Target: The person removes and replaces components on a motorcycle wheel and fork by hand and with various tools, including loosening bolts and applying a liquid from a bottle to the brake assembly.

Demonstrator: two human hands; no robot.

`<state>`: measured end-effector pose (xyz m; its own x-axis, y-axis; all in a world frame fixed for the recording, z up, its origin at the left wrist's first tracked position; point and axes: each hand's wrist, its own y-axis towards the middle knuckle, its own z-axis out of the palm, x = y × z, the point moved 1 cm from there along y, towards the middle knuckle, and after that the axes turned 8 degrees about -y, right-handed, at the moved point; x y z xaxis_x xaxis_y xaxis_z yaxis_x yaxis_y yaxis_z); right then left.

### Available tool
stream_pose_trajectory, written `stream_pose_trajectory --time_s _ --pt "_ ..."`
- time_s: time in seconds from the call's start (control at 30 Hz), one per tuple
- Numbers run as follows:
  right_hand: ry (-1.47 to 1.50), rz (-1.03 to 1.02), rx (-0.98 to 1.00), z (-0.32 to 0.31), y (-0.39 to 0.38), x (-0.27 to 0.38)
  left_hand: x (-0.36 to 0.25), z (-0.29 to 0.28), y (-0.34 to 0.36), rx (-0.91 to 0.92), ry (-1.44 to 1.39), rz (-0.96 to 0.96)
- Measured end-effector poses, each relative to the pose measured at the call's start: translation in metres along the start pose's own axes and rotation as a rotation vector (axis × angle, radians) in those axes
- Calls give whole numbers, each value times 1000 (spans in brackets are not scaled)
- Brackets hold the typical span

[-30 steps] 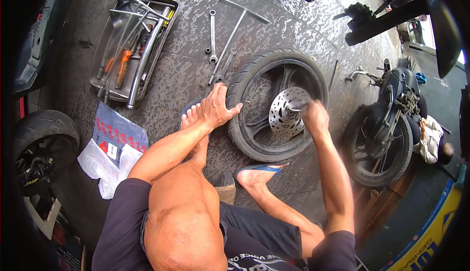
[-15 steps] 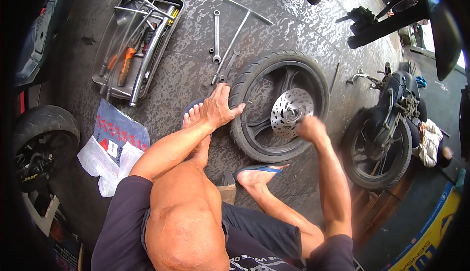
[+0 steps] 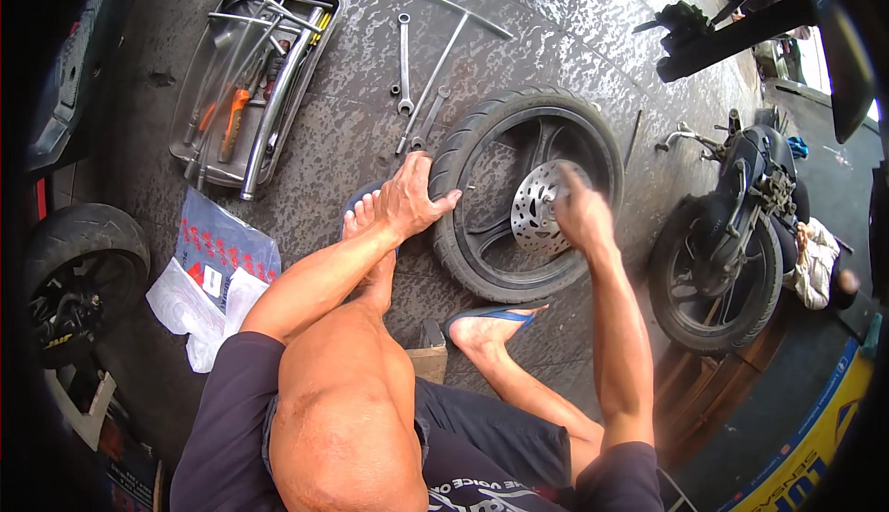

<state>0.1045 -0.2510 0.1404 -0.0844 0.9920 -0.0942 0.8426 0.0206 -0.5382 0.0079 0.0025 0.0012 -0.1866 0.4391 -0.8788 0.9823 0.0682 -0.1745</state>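
Both hands (image 3: 407,202) at wheel (image 3: 530,216), tray (image 3: 222,175) holding metal tube (image 3: 280,112), orange-handled tool (image 3: 233,126)

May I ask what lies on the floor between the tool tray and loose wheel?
Head view: a spanner, a small dark part, a T-shaped tool and another spanner lie between tray and wheel.

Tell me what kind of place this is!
Probably a motorcycle workshop: there's a detached black spoked wheel with a round silver disc, a grey rectangular tray of metal tools, and a dark motorcycle on the right.
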Motion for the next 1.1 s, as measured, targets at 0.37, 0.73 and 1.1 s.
stream_pose_trajectory --time_s 0.37,0.73,1.1 --pt "-46 -107 1 -3 -2 -11 -5 0 1 14 -3 25" --pt "-254 -571 -259 -18 -1 1 13 -23 14 -255 -17 12" --pt "-383 -954 -307 -10 29 -46 23 -34 46 -99 320 -96"
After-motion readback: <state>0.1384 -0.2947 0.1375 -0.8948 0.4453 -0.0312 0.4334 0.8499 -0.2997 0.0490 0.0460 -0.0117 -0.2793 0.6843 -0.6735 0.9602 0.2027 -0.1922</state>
